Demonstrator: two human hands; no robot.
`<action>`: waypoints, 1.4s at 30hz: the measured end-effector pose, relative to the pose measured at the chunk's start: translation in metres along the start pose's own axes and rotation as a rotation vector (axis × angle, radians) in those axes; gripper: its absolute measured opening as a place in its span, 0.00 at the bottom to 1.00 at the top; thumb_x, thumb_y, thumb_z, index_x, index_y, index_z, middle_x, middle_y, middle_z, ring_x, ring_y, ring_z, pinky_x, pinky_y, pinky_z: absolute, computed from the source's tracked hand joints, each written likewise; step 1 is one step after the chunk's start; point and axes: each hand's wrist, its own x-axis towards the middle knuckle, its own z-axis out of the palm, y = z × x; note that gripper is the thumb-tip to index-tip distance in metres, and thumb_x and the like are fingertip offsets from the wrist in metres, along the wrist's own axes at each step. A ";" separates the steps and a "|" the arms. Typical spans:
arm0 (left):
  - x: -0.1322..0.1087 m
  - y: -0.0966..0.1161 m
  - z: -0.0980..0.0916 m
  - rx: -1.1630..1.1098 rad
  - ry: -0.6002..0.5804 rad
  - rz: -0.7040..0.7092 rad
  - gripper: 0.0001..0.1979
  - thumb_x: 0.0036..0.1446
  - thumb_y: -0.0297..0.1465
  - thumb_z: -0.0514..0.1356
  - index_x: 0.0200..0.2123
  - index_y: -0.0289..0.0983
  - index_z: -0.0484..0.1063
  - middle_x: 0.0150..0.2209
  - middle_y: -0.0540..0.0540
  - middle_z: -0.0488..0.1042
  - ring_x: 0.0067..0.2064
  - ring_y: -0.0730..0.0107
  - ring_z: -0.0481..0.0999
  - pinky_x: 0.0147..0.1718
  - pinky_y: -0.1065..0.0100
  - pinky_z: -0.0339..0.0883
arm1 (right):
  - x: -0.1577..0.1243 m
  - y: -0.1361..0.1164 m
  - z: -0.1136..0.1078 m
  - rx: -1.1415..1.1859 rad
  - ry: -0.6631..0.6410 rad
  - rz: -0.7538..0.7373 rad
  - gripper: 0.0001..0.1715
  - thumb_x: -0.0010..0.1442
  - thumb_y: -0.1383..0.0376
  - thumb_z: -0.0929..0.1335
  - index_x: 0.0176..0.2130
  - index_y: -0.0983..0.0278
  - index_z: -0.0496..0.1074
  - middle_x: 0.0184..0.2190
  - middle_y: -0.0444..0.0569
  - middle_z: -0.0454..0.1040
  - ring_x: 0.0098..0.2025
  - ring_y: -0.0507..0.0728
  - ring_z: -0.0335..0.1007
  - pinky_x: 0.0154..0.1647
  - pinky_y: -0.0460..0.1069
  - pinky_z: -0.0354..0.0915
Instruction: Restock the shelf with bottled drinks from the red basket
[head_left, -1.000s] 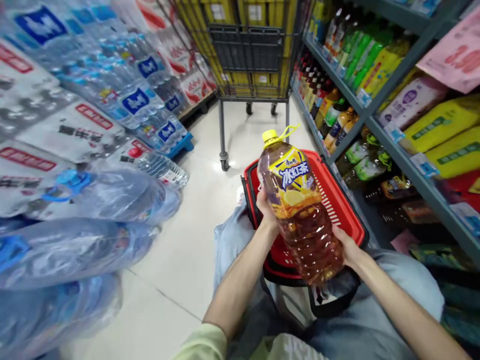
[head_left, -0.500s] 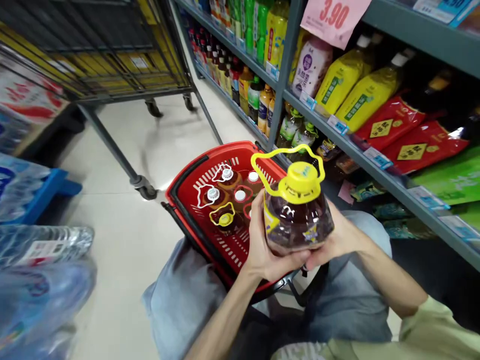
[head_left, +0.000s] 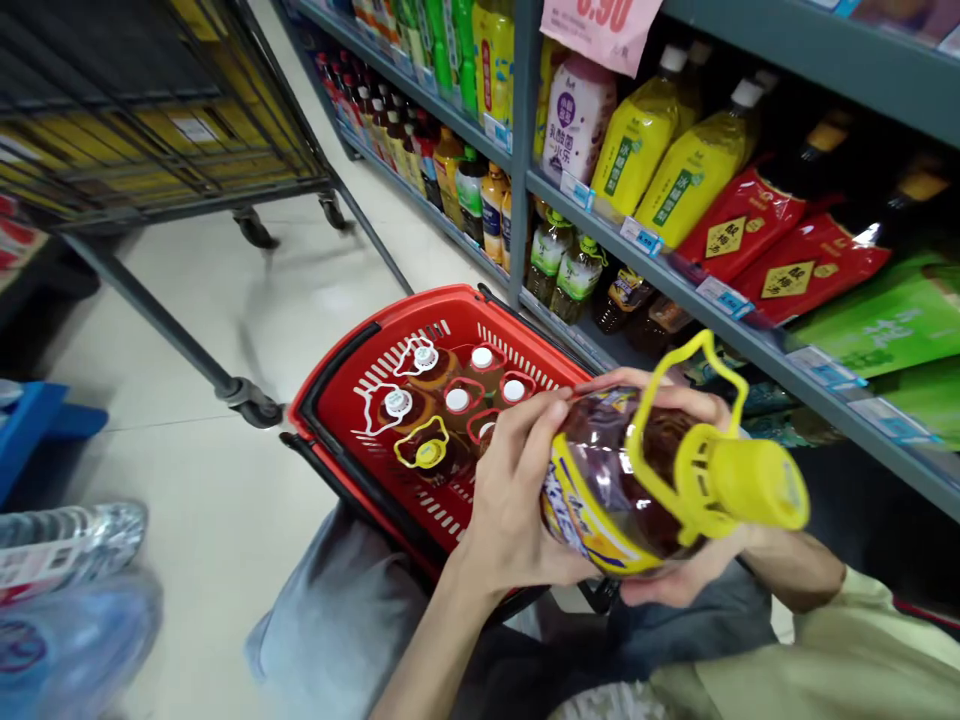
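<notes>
Holding a big bottle (head_left: pixel 637 480) of dark reddish-brown drink between both hands, the person sits or squats low in the aisle, knees in pale blue jeans (head_left: pixel 337 600). The left hand (head_left: pixel 514 495) is half closed, its palm against the bottle's lower end and its fingers bent over the side. The right hand (head_left: pixel 705 572) is curved around the far side, with fingers showing along the top edge and the thumb underneath; the bottle hides the rest. I see the bottle tipped well over, its yellow cap (head_left: pixel 761 485) pointing towards the person's right side, the yellow loop handle (head_left: pixel 703 343) standing up from the neck. It is above the near right part of a red basket (head_left: pixel 457 305) at the knees.

Inside that basket, several bottles stand upright: two with white caps and white loops, one with a yellow cap (head_left: pixel 430 453), others with white caps and red loops, some partly hidden by the hands.

Just beyond, grey shelving (head_left: pixel 521 180) holds yellow bottles (head_left: pixel 682 180) lying back behind price labels. A wire cage trolley (head_left: pixel 157 200) stands at upper left, and blurred clear bottles (head_left: pixel 75 640) lie at lower left.
</notes>
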 end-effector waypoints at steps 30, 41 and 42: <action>-0.003 -0.011 0.009 0.206 0.005 0.208 0.31 0.64 0.23 0.55 0.68 0.50 0.63 0.68 0.39 0.68 0.70 0.50 0.64 0.69 0.38 0.50 | -0.029 -0.023 -0.027 0.068 0.344 0.540 0.40 0.47 0.61 0.79 0.59 0.53 0.74 0.53 0.50 0.81 0.62 0.68 0.74 0.66 0.69 0.68; 0.027 -0.016 0.043 0.502 -0.179 0.371 0.32 0.64 0.23 0.59 0.70 0.34 0.59 0.74 0.35 0.58 0.74 0.49 0.58 0.71 0.47 0.50 | 0.023 -0.076 -0.089 -0.158 0.396 0.581 0.25 0.49 0.64 0.76 0.49 0.59 0.77 0.50 0.51 0.81 0.54 0.69 0.79 0.57 0.75 0.73; 0.024 -0.015 0.045 0.553 -0.225 0.368 0.29 0.65 0.22 0.56 0.69 0.33 0.61 0.73 0.35 0.60 0.72 0.50 0.60 0.69 0.49 0.55 | 0.024 -0.082 -0.097 -0.189 0.418 0.552 0.25 0.48 0.65 0.77 0.48 0.58 0.77 0.50 0.49 0.81 0.54 0.68 0.78 0.56 0.74 0.74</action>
